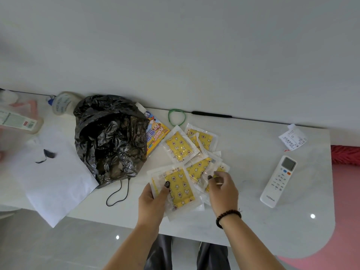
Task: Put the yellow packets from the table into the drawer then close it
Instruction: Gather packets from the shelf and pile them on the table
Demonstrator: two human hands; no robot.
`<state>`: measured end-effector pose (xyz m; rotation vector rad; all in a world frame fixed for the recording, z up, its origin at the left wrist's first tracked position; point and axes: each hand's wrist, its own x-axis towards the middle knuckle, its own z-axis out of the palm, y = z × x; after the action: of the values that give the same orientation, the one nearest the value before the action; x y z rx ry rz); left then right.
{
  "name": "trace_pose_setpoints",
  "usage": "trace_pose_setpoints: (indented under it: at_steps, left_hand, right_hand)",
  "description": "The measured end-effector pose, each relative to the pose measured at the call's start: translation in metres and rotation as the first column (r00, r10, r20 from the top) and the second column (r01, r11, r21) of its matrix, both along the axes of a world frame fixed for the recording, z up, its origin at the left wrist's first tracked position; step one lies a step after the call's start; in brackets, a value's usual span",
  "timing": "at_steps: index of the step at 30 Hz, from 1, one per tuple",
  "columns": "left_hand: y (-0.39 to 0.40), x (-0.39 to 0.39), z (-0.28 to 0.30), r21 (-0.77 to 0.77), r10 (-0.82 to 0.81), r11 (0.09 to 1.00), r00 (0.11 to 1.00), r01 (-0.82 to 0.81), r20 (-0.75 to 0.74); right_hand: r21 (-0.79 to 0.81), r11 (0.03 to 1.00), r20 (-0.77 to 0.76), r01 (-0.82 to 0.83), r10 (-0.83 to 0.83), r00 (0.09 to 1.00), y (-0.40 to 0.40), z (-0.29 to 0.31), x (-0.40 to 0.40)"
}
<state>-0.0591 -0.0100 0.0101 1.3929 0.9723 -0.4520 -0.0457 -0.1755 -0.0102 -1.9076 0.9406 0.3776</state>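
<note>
Several yellow packets in clear wrappers lie scattered on the white table [253, 221]. My left hand [153, 201] grips a small stack of them, the top packet [181, 189] under my thumb. My right hand [224, 189] pinches another packet [219, 170] at the right side of the pile. Two more packets [180, 146] [202, 139] lie flat farther back. No drawer is in view.
A crumpled black plastic bag [111, 139] sits left of the pile, a colourful box [155, 133] against it. A white remote [278, 181], a receipt [293, 138], a green rubber band [176, 116], white paper [50, 172] and bottles [17, 119] also occupy the table.
</note>
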Motion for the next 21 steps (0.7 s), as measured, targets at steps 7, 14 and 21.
trace_pose_setpoints:
  at_steps: [7,14,21]
  left_hand:
    - [0.010,-0.006,-0.005,0.018,0.020,1.000,1.000,-0.020,-0.012]
    - [0.018,-0.002,-0.003,0.006,0.023,1.000,1.000,-0.023,0.004]
    - [0.024,-0.005,-0.002,-0.017,0.046,0.999,0.999,-0.046,0.008]
  right_hand:
    - [-0.223,0.971,-0.280,0.088,-0.150,0.948,0.017,-0.026,0.031]
    - [-0.221,0.961,-0.259,0.166,-0.222,0.940,0.018,-0.031,0.031]
    - [-0.169,0.860,-0.087,0.482,-0.500,0.862,0.013,-0.030,0.002]
